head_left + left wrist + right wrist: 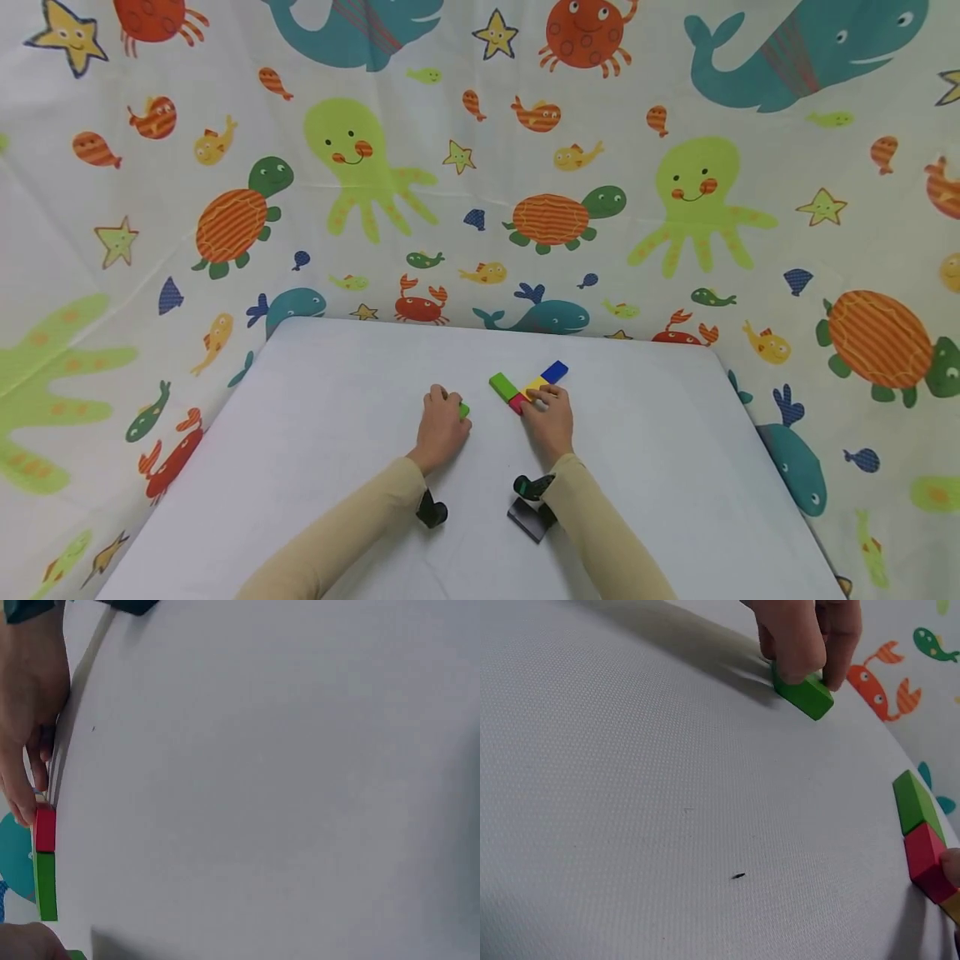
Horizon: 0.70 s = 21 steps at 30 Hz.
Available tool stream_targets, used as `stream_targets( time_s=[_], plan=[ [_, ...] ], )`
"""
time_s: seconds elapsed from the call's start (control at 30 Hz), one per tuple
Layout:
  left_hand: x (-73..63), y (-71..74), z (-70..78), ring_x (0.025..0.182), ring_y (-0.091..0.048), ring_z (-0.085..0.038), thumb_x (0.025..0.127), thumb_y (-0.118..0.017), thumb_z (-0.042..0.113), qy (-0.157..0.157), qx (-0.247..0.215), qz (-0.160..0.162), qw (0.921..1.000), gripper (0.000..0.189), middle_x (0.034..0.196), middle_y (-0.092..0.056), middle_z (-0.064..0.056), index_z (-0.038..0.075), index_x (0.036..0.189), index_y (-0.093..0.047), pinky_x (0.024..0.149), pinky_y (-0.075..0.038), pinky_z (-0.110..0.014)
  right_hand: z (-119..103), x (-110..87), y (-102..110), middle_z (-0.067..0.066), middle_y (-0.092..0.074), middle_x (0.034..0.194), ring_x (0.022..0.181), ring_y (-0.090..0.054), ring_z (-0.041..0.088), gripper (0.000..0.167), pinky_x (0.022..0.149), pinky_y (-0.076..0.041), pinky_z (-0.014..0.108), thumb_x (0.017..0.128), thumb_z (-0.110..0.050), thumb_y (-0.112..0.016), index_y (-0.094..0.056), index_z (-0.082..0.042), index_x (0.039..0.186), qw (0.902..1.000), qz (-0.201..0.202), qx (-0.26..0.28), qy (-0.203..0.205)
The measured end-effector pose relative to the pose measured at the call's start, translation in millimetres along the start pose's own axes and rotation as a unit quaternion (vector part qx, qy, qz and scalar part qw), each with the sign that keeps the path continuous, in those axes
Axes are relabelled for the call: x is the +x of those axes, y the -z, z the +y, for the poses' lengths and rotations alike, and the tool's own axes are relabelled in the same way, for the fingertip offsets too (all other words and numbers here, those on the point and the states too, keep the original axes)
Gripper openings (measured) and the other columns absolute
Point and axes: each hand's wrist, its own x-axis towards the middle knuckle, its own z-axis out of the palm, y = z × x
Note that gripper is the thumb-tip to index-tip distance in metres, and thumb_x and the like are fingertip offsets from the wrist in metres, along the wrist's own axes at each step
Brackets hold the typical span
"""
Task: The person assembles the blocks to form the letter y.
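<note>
Head view: right hand (552, 418) partly hides yellow block (536, 384); cloth (480, 175) behind.

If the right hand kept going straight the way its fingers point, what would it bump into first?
Most likely the red block: the right hand seems to touch it with a fingertip. The yellow block is about as close; exact contact is hard to judge.

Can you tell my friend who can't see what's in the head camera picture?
A person's left hand holds a green block at a white table, while the right hand touches a V of green, red, yellow and blue blocks. Behind hangs a cloth with cartoon sea animals.
</note>
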Motion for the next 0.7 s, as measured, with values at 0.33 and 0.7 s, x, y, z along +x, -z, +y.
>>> stream_targets(
  time_s=[0.33,0.7],
  plan=[
    [22.8,-9.9,-14.5,0.11,-0.056,-0.036,0.084,-0.065,-0.004,0.025,-0.081,0.037,0.9957,0.028,0.125,-0.05,-0.024,-0.014,0.11,-0.063,0.09,-0.05,-0.043,0,-3.7,4,0.011,-0.052,0.128,0.118,-0.052,0.03,0.029,0.102,-0.042,0.047,0.086,-0.021,-0.076,-0.074,-0.004,0.11,1.0,-0.006,0.005,-0.002],
    [41.0,-17.0,-10.7,0.119,-0.051,-0.041,0.086,-0.067,0.0,0.096,-0.081,0.038,0.9914,0.032,0.133,-0.044,-0.031,-0.011,0.115,-0.065,0.1,-0.045,-0.046,1,-9.0,10,0.012,-0.052,0.129,0.12,-0.051,0.03,0.029,0.103,-0.041,0.047,0.086,-0.02,-0.076,-0.074,-0.004,0.109,0.9999,-0.013,0.008,-0.001]
  ],
)
